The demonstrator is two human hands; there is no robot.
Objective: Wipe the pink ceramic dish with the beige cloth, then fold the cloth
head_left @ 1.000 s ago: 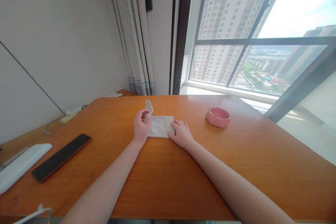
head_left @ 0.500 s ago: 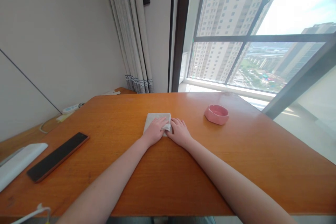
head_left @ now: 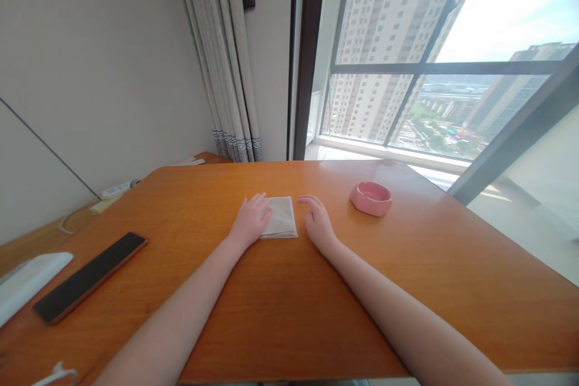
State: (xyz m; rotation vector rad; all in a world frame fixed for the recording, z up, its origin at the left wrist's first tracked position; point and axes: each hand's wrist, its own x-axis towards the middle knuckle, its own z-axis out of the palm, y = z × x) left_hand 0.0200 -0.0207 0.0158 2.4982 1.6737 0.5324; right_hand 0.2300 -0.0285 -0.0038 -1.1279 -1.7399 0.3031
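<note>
A folded pale grey cloth or paper napkin point(head_left: 282, 217) lies flat on the wooden table point(head_left: 280, 301), its layered edge towards me. Over its left side rests my left hand point(head_left: 251, 219), open, fingers stretched forward and slightly apart; whether the palm presses on it I cannot tell. Just off the right edge of the folded piece is my right hand point(head_left: 318, 224), also open, with its fingers bent towards the left and a gap between thumb and fingers. Nothing shows in either hand.
Right of my right hand sits a pink ashtray-like bowl point(head_left: 371, 198). At the left lie a dark phone-like slab point(head_left: 91, 276), a white object point(head_left: 31, 283) and a white cable point(head_left: 58, 376). A power strip point(head_left: 116, 190) is by the wall; the window point(head_left: 434, 66) lies beyond.
My hands have moved apart: the left one slid left across the folded piece, the right one let go and shifted right. The folded piece now lies flat with its corner down. The view turned slightly.
</note>
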